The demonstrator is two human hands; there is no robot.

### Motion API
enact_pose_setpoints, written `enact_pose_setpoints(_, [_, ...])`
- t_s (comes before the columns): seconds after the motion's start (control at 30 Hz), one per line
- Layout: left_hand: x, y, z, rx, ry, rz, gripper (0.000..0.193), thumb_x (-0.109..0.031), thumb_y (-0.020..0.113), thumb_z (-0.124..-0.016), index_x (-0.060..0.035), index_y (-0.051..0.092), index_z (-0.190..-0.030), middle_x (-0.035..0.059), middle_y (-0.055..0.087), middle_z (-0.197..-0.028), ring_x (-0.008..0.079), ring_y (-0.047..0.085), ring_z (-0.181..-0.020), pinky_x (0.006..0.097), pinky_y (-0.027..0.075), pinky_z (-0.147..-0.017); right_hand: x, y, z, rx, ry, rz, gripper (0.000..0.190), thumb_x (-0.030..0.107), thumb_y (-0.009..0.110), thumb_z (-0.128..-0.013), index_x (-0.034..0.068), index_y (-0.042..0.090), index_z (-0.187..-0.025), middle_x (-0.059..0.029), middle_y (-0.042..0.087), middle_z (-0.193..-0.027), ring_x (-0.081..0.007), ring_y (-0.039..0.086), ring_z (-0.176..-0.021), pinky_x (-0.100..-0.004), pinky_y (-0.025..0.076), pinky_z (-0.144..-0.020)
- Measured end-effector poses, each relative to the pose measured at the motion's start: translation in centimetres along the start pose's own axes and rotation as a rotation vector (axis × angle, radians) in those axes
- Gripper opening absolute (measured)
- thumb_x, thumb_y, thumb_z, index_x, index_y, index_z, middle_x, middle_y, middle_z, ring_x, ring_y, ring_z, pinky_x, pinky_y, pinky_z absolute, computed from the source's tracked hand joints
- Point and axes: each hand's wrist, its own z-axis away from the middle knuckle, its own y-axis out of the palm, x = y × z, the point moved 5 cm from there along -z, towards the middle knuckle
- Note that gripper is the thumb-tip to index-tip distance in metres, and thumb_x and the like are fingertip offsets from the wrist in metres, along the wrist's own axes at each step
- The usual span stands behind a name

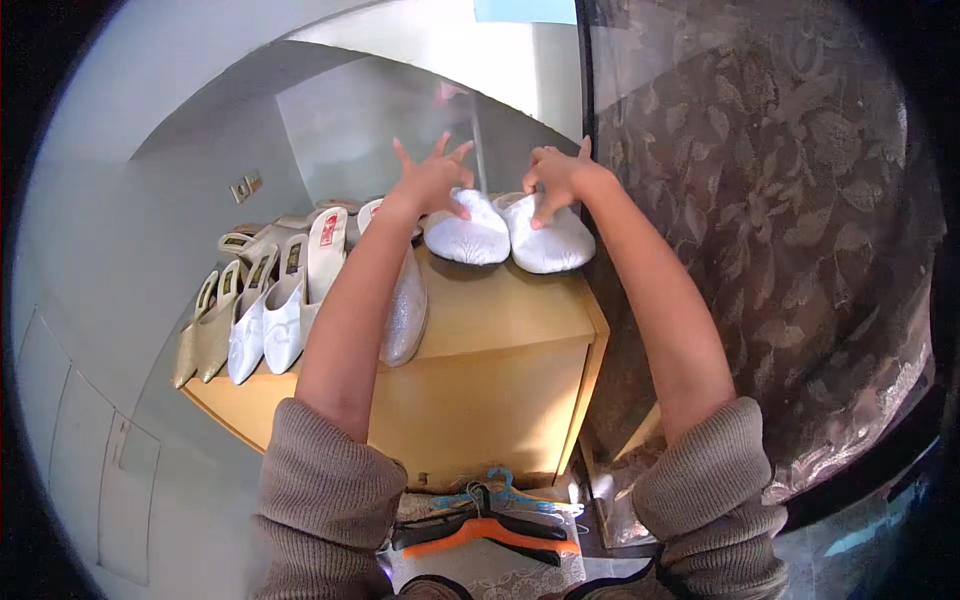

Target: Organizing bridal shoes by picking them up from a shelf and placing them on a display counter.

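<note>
A pair of white embroidered closed-toe slippers sits side by side at the right end of a light wooden cabinet top (pixel 495 307), toes towards me. My left hand (pixel 433 180) is at the left white slipper (pixel 466 241), thumb on its upper and forefinger at its opening edge; the other fingers spread upwards. Likewise, my right hand (pixel 562 178) pinches the opening edge of the right white slipper (pixel 555 244), its thumb pressed on the upper. A silvery glitter shoe (pixel 406 319) stands beside my left forearm, which partly hides it.
Gold mules (pixel 219 330), white mules (pixel 283 330) and other shoes crowd the cabinet's left part. A dark leaf-patterned curtain (pixel 750 225) hangs close on the right. Below the cabinet front lie several clothes hangers, including an orange hanger (pixel 487 531). A wall socket (pixel 245 187) is at left.
</note>
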Motion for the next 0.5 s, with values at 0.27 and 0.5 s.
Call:
enact_pose_setpoints(0.27, [-1.6, -6.5, 4.0, -0.404, -0.035, -0.083, 0.028, -0.030, 0.075, -0.056, -0.0214, 0.061, -0.078, -0.0048, 0.024, -0.142, 0.0263, 0.010, -0.134, 0.0799, 0.000, -0.084, 1.2, -2.8, 6.2, -0.409, 0.080, 0.093, 0.044, 0.028, 0.079, -0.049, 0.020, 0.062, -0.089, -0.0009, 0.032, -0.132, -0.0289, 0.011, -0.133, -0.0748, 0.004, -0.092])
enact_pose_setpoints(0.5, [-4.7, -10.6, 11.0, -0.632, -0.031, -0.225, 0.027, -0.029, 0.073, -0.059, -0.0181, 0.057, -0.078, -0.0091, 0.020, -0.143, 0.0268, 0.012, -0.133, 0.0805, 0.008, -0.083, 4.9, -4.2, 12.1, -0.648, 0.075, 0.240, 0.037, 0.024, 0.076, -0.056, 0.023, 0.062, -0.090, -0.0011, 0.029, -0.135, -0.0293, 0.006, -0.133, -0.0755, 0.003, -0.092])
